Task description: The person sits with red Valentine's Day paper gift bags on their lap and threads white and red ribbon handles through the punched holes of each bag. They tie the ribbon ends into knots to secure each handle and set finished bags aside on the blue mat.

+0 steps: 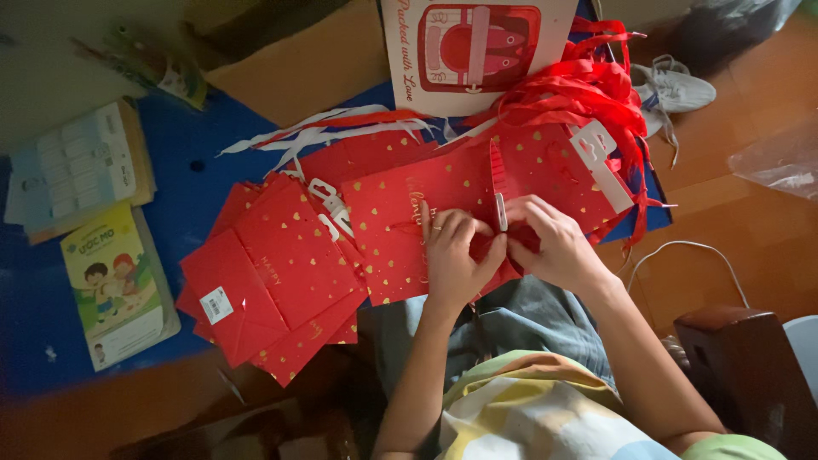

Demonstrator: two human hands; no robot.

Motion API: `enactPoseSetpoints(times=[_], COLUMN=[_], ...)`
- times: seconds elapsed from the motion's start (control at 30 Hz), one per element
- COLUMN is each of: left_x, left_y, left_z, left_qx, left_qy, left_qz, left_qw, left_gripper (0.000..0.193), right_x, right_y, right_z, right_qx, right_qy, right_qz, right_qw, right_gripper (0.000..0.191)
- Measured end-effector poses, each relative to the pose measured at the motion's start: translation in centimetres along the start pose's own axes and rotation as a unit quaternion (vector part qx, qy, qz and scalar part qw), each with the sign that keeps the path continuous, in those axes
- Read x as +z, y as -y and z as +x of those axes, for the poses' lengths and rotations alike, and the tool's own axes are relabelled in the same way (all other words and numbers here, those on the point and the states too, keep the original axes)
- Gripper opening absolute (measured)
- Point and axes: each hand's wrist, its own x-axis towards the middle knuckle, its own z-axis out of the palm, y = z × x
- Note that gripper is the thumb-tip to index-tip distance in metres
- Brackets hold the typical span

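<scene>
Head view: a flat red gift bag (400,230) with gold hearts is seen. Its near right edge is pinched by the left hand (454,260) and right hand (554,243), fingers closed on it.

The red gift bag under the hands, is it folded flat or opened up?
Folded flat. The red gift bag lies as one flat sheet on the lap, both hands, left and right, pressing its edge.

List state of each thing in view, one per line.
Left hand: fingers pressed on the red gift bag.
Right hand: fingers pinching the bag's edge.
Red gift bag: flat, folded.
Stack of red bags: flat, fanned.
Red ribbons: loose, tangled.
Cardboard box: open.
Booklet: closed.
White shoe: unlaced, on the floor.
</scene>
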Motion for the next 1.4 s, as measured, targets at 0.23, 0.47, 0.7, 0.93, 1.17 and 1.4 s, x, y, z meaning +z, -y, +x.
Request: enactPoseSetpoints(times=[0.23,0.47,0.7,0.93,1.17,1.4], left_x=[0.0,0.0,0.1,0.3,0.5,0.5], left_y=[0.2,0.4,0.7,1.2,1.4,1.2], left_z=[0.0,-0.1,-0.3,-0.3,-0.5,-0.5], left_qx=[0.004,0.024,0.024,0.022,0.025,0.029], left_qy=[-0.005,0.001,0.002,0.002,-0.008,-0.022], left_qz=[-0.002,0.005,0.0,-0.001,-0.009,-0.013], left_qw=[1.0,1.0,1.0,1.0,1.0,0.999], left_gripper=[0.023,0.021,0.014,0.016,0.016,0.016], right_x=[0.4,1.3,0.7,1.4,0.7,-0.1], right_y=[0.3,-0.3,-0.7,-1.5,0.2,0.0], right_z=[0.1,-0.5,-0.8,-0.9,-0.3,-0.1], right_qx=[0.001,0.026,-0.018,0.034,-0.002,-0.024], right_qy=[0.006,-0.083,-0.037,-0.029,-0.049,-0.018], right_qz=[-0.047,-0.049,-0.011,-0.044,-0.028,-0.007], right_qw=[0.999,0.995,0.999,0.998,0.998,1.0], right_gripper=[0.03,0.03,0.033,0.02,0.026,0.024])
